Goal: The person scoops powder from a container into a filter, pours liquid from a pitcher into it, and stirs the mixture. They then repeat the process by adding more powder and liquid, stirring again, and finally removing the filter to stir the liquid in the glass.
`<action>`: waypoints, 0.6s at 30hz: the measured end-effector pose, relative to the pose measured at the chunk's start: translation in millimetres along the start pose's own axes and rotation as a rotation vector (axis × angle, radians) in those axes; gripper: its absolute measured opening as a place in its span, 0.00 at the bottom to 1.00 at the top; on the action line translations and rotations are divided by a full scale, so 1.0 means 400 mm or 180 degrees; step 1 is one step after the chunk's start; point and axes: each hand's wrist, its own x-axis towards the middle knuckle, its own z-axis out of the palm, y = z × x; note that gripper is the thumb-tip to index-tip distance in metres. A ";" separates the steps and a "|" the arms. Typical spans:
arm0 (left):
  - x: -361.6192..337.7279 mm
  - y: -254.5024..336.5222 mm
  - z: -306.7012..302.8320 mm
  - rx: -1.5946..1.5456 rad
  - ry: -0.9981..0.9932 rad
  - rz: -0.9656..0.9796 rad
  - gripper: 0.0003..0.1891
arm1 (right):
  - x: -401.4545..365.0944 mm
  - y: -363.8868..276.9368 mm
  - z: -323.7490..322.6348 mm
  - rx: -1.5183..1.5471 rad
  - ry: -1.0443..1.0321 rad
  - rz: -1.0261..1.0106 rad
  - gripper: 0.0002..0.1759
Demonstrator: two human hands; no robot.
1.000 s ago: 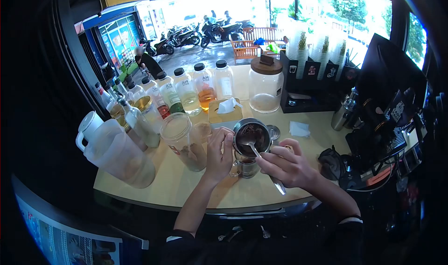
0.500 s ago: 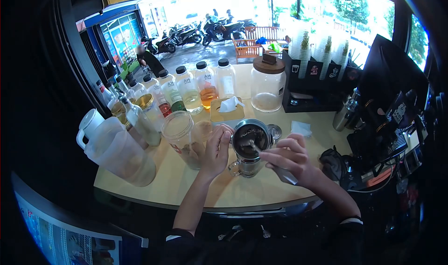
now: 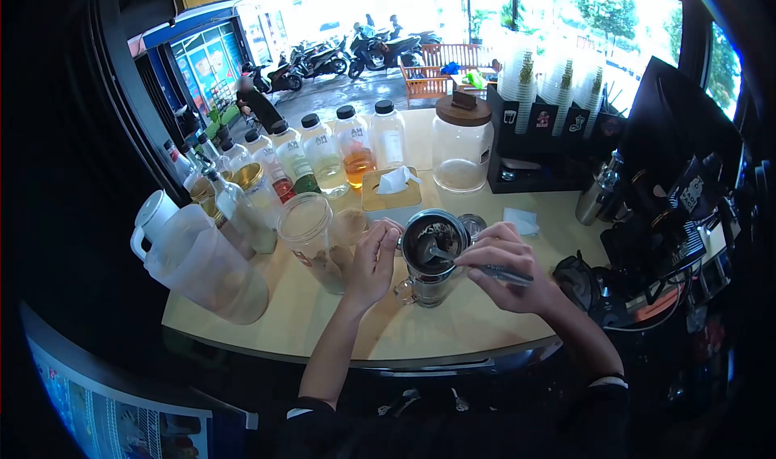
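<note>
A round metal cup (image 3: 417,258) with dark, wet-looking stuff (image 3: 447,236) inside sits on top of a clear glass mug (image 3: 430,292). My left hand (image 3: 373,263) is closed on the left side of the metal cup, thumb near its rim; the exact grip is partly hidden. In my right hand (image 3: 507,269) a metal spoon (image 3: 516,276) is gripped by its handle, its bowl down inside the cup. Left of my left hand stands an open clear jar (image 3: 310,237) with brown matter low inside. A small metal lid (image 3: 472,222) lies just behind the cup.
A frosted pitcher (image 3: 206,265) stands at the left. Several syrup bottles (image 3: 356,148), a tissue box (image 3: 391,194) and a wooden-lidded jar (image 3: 461,148) line the back. A cup rack (image 3: 529,181), a metal shaker (image 3: 598,192) and a dark screen (image 3: 659,136) occupy the right.
The spoon has tilted flatter, its handle swinging up to the right. The dark stuff now lies toward the cup's far side, with more bare metal showing. My left hand stays put.
</note>
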 end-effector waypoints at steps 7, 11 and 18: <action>-0.018 -0.001 0.001 -0.0094 -0.0054 -0.0487 0.16 | 0.017 0.015 0.012 0.0445 0.0297 0.0657 0.07; -0.024 -0.037 -0.002 -0.0159 -0.0023 -0.0567 0.17 | 0.025 0.018 0.025 0.0398 0.0282 0.0722 0.05; -0.026 -0.053 -0.013 -0.0197 -0.0139 -0.0804 0.17 | 0.039 0.022 0.034 0.0262 0.0304 0.0985 0.06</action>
